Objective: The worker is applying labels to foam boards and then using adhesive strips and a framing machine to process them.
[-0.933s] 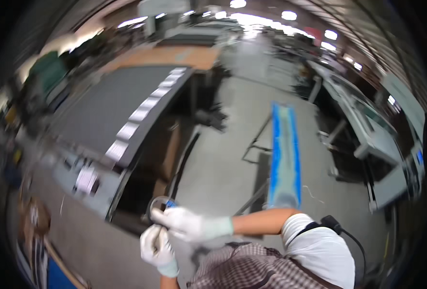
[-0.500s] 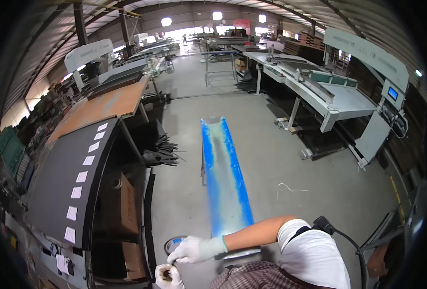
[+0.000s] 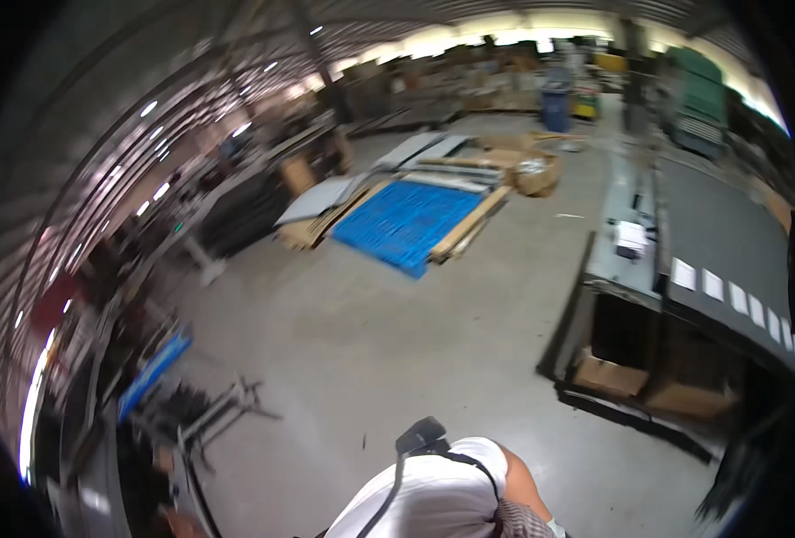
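Observation:
My left arm enters at the lower edge, its white sleeve (image 3: 442,489) bent toward the right. From the sleeve the bare forearm (image 3: 523,489) runs down past a checked cloth (image 3: 518,520). Only the pale glove cuff (image 3: 555,528) at its wrist shows; the hand itself falls below the picture. My right hand is out of sight. A black device (image 3: 421,435) with a cable sits strapped on the shoulder. Whatever either hand holds is hidden.
A blue pallet (image 3: 411,220) lies on the floor ahead, boards and a cardboard box (image 3: 537,172) around it. At right stands a workbench (image 3: 720,224) with a dark top, white slips and boxes beneath. A metal stand (image 3: 222,417) is at lower left.
The view has swung far round to the left, and the picture is blurred. Both gloved hands and the long blue-edged board have gone out of sight. The left sleeve now shows.

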Available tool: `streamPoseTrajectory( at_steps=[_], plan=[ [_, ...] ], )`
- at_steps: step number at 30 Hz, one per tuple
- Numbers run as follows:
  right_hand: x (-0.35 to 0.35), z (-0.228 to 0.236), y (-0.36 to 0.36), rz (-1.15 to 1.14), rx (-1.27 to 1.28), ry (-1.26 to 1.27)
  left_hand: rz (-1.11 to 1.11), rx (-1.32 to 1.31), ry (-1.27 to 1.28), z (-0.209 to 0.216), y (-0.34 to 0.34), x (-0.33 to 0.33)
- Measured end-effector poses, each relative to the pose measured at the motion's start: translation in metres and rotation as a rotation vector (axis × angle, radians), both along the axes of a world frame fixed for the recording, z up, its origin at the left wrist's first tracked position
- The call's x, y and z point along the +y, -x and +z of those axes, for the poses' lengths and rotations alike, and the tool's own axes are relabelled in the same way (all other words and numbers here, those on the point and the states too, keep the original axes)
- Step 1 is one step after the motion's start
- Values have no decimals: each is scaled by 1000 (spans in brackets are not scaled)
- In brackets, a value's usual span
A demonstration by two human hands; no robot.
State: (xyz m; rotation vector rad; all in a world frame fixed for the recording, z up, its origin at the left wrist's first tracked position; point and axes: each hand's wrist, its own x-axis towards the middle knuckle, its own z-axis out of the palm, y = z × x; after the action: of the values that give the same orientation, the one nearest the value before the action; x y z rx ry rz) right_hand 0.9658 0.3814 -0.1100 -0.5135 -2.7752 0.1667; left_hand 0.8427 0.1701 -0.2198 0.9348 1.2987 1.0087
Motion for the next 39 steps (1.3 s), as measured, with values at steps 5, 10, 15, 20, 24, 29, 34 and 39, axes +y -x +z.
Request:
streamPoseTrajectory(
  at_steps=[5, 10, 15, 20, 24, 29, 34, 39],
  plan=[
    [4, 3, 85, 349, 60, -11, 285, -19, 18, 7, -2, -14],
    [10, 11, 55, 336, 101, -37, 307, -44, 14, 6, -12, -12],
    [13, 1, 39, 224, -22, 23, 318, -49, 19, 5, -23, -16],
    [19, -4, 40, 101, -140, 27, 303, -70, 28, 2, -36, -19],
    [21, 7, 25, 47, -192, -29, 255, -90, 23, 2, -49, -15],
    [51, -37, 67, 87, -28, 848, 474, -7, 144, -41, -28, -64],
    [37, -29, 143, 11, -166, 47, 884, -575, 125, -16, 57, -95],
    [17, 3, 154, -131, -204, 72, 655, -1078, -171, -140, 148, -70]
  ],
)
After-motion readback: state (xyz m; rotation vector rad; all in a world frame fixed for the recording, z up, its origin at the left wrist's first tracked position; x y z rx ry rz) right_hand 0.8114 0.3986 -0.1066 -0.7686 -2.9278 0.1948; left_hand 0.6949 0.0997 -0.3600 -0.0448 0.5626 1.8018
